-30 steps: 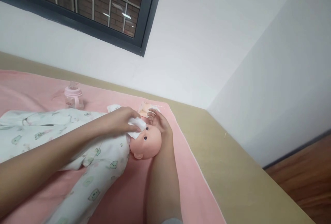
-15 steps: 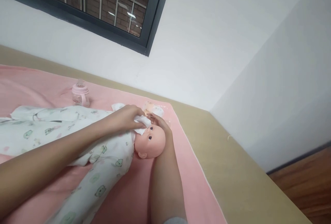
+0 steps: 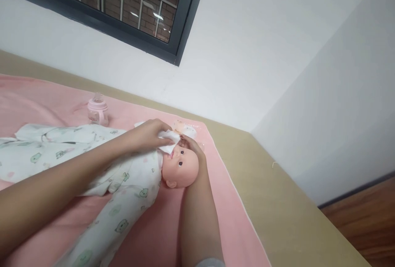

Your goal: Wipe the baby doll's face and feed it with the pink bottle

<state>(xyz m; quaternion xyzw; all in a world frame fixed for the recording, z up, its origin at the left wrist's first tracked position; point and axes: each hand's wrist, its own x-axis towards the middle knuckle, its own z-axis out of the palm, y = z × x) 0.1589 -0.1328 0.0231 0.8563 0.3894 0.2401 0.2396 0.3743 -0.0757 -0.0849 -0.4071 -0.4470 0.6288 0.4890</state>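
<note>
A baby doll (image 3: 182, 168) lies on its back in a white patterned outfit (image 3: 135, 176), its bald head toward the right. My left hand (image 3: 152, 133) reaches across its chest, fingers closed on a folded white tissue (image 3: 169, 140). The tissue is by the doll's mouth and cheek; the pink lips show beside it. My right hand (image 3: 191, 145) curls round the far side of the doll's head, the wrist against the crown. Some of its fingers are hidden behind the head and tissue.
A pink baby bottle (image 3: 98, 110) with a handle stands beyond the doll's body. Behind my right hand lies a printed plastic packet (image 3: 185, 128). Everything rests on a pink sheet (image 3: 225, 201) over a wooden surface (image 3: 262, 193), with a wall and barred window behind.
My left hand has drawn the tissue slightly up off the doll's face, so its lips now show. The right hand stays by the head. The view has shifted a little.
</note>
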